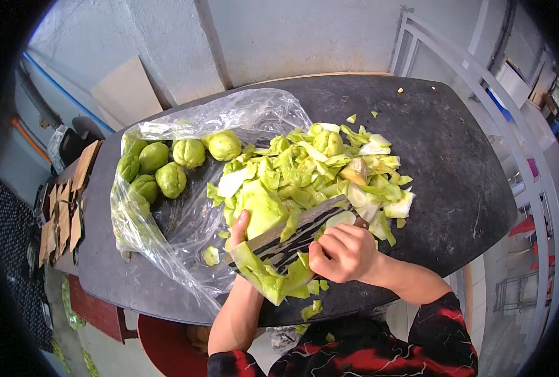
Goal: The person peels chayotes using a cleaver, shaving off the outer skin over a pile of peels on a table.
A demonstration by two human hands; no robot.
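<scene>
My right hand (343,252) is closed round the handle of a wide cleaver (292,236), whose dark-streaked blade points left. My left hand (239,229) holds a large, pale green, peeled chayote (262,210) from below, its thumb showing at the left side and most fingers hidden. The blade lies across the near side of the chayote. Strips of green peel (262,276) hang over the blade and below it. Just beyond my hands is a heap of chayote peelings (304,164) on the dark table.
On the left, a clear plastic bag (264,107) lies spread open with several whole chayotes (171,180) in it. The dark table (462,188) has rounded edges. A grey metal railing (512,119) stands at right, a red basin (166,349) below the near edge, and cardboard pieces (66,213) at left.
</scene>
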